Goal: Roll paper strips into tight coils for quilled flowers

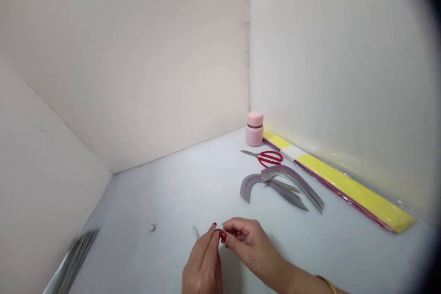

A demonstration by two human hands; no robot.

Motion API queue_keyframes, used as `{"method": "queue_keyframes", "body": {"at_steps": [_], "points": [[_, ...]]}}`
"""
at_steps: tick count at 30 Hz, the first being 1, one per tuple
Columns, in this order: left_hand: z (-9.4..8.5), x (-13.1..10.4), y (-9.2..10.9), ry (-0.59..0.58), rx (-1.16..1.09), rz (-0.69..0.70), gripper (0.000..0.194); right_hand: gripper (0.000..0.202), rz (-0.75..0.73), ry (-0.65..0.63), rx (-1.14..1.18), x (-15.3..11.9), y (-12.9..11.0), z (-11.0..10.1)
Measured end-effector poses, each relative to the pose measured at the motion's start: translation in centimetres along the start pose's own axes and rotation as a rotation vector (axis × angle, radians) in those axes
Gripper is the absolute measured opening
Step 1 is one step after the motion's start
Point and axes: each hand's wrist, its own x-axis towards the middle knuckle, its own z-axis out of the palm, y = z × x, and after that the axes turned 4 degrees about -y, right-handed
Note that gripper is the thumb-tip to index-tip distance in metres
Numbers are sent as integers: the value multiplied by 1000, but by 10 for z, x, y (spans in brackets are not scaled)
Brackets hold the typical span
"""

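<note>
My left hand (202, 262) and my right hand (250, 245) meet low in the middle of the view. Between their fingertips is a small whitish folded piece of a paper strip (219, 227), mostly covered by the fingers. Both hands pinch it closed. A thin pale strip end (196, 232) sticks out to the left, beside the left fingers; whether it joins the pinched piece is hidden. To the left on the table lies a small silvery-grey lump (152, 228), too small to make out in detail.
Curled grey-purple strips (291, 183) lie beyond my right hand. Behind them are red-handled scissors (267, 157) and a pink lidded container (254, 131). A plastic-wrapped pack of yellow strips (337, 174) runs along the right wall. Grey strips (76, 259) are stacked at the left edge.
</note>
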Motion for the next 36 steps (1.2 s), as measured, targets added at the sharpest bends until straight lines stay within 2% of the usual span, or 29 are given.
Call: {"method": "queue_keyframes", "body": {"at_steps": [2, 5, 8, 12, 14, 15, 19, 22, 25, 32, 36], "points": [[0, 0, 0, -2, 15, -34, 36, 31, -47, -17, -165, -1, -2, -3], [-1, 1, 4, 28, 69, -156, 31, 32, -145, -39, -413, -1, -5, -7], [-1, 2, 5, 80, 131, -243, 25, 30, -184, -4, -486, -1, -4, -10], [-4, 7, 3, 58, 191, -172, 23, 22, -139, 69, -355, 0, 0, -9], [-8, 10, 4, 47, 169, -129, 21, 16, -55, 97, -195, 2, 1, -7], [-9, 12, 5, 35, 152, -150, 18, 14, 6, 105, -86, 2, 1, -5], [-12, 17, 10, -25, -4, -466, 7, 19, 192, 59, 245, 5, 0, 0], [-10, 18, 10, -69, -220, -695, 17, 27, 244, 11, 353, 5, -1, 2], [-7, 18, 8, -96, -457, -813, 23, 33, 273, 9, 466, 4, -1, 3], [-1, 11, 3, -50, -714, -983, 31, 18, 213, 154, 325, 3, 2, 5], [1, 10, 3, -15, -786, -984, 34, 13, 196, 158, 295, 3, 3, 6]]}}
